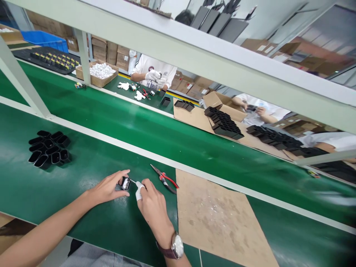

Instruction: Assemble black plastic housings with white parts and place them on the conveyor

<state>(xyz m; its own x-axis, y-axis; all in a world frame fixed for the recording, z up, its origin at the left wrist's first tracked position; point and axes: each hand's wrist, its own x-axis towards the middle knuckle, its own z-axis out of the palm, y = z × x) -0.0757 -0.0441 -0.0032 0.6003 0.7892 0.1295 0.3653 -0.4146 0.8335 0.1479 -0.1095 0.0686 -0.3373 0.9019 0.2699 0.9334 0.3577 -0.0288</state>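
My left hand point(108, 188) grips a small black housing point(126, 183) between thumb and fingers, its open end with white parts inside turned toward my other hand. A thin metal tool point(133, 181) reaches from my right hand point(153, 202) to that opening; its handle is hidden in the closed fingers, so its exact kind does not show. White covering wraps a digit of the right hand, and a watch point(177, 245) sits on that wrist. Just beyond the right hand lie red-handled needle-nose pliers point(164, 178), not touched by either hand.
A cluster of black housings point(50, 148) stands at left on the green table. Cardboard point(219, 218) lies at right. A pale rail point(133, 148) separates the bench from the green belt point(144, 126). Co-workers sit across, near a box of white parts point(101, 70) and rows of black housings point(225, 124).
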